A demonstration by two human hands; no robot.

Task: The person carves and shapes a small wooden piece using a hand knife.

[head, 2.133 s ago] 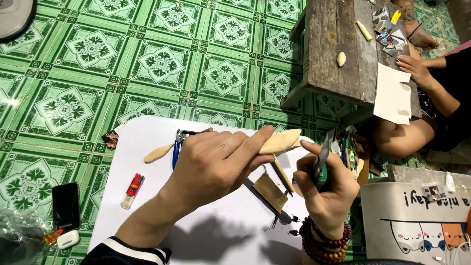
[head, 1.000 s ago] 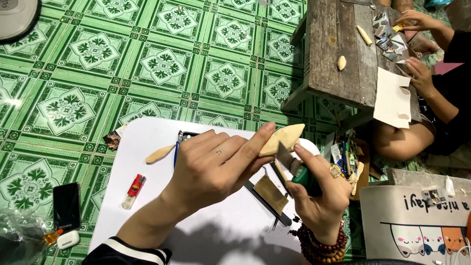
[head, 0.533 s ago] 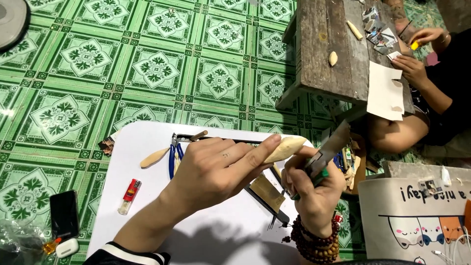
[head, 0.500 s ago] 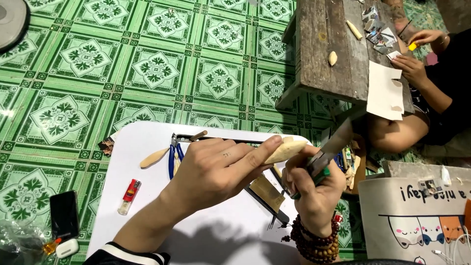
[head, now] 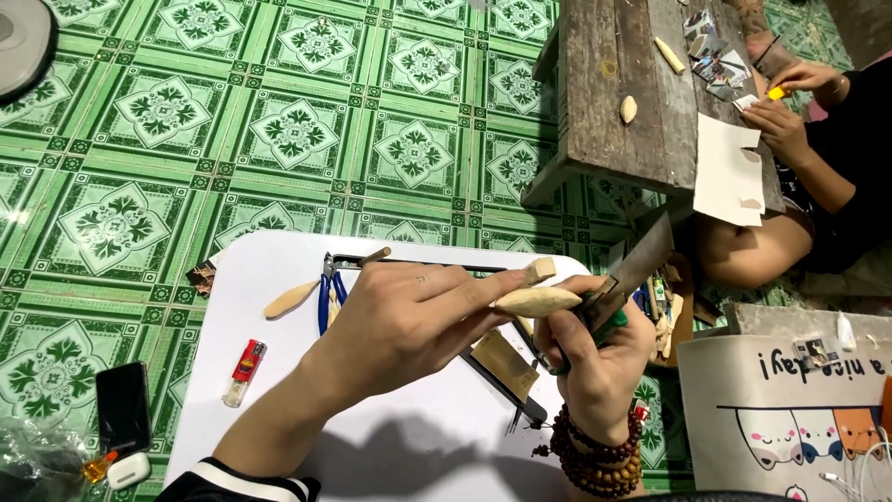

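L hand (head: pixel 409 321) pinches a pale carved wood piece (head: pixel 539 300) btw thumb & fingers, holding it level above the white board (head: pixel 279 409), near the board's right edge. R hand (head: pixel 595 367) is clenched on a green-handled knife (head: pixel 632 279); flat blade angles up & right, its lower end just beside the wood piece's right tip. Can't tell if steel touches wood.

Under the hands on the board: a tan sanding block (head: pixel 502 364) & a thin dark rod tool (head: pixel 506 400). Blue-handled pliers (head: pixel 327 293) & a pale wooden spoon blank (head: pixel 290 299) lie near the board's top-left edge, a red lighter (head: pixel 243 372) near its left edge. Board centre & lower left are bare.

Off the board, left: black phone (head: pixel 123 406) on the green tiled floor (head: pixel 186 121). Upper right: low wooden bench (head: pixel 632 84) w/ small carved bits; another person's hands (head: pixel 785 116) at its far edge, well apart. Tote bag (head: pixel 799 409) sits just right of the R wrist.
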